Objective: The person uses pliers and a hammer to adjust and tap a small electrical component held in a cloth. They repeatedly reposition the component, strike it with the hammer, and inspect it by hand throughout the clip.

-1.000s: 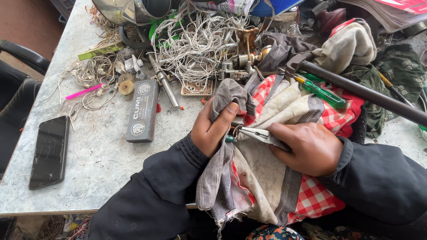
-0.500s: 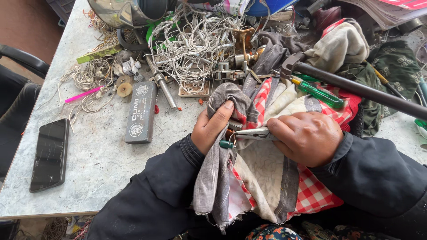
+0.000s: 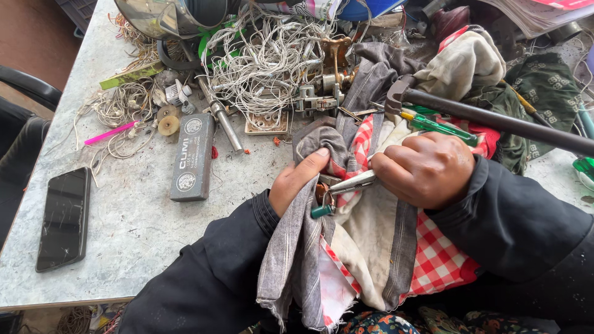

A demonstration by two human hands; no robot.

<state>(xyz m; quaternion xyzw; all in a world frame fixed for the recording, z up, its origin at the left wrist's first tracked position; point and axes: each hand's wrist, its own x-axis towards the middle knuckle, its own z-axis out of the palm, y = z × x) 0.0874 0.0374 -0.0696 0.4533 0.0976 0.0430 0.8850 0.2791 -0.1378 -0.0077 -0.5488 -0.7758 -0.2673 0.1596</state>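
Lying nearly level, pliers (image 3: pixel 346 185) in right hand (image 3: pixel 424 170) point right.

Your right hand (image 3: pixel 426 170) is closed over most of the pliers (image 3: pixel 346 185), so you only get the metal part and a green handle tip poking out; whether the jaws grip anything is hidden under the grey cloth (image 3: pixel 297 247). Your left hand (image 3: pixel 296 182) has its fingers tucked into that cloth, only the thumb shows. The long black bar (image 3: pixel 495 120) runs off the right edge. The metal can (image 3: pixel 167 15) at the top is cropped. What's inside the white wire tangle (image 3: pixel 272 62) is too jumbled to tell. The worktop (image 3: pixel 136 229) is cut off left and bottom.
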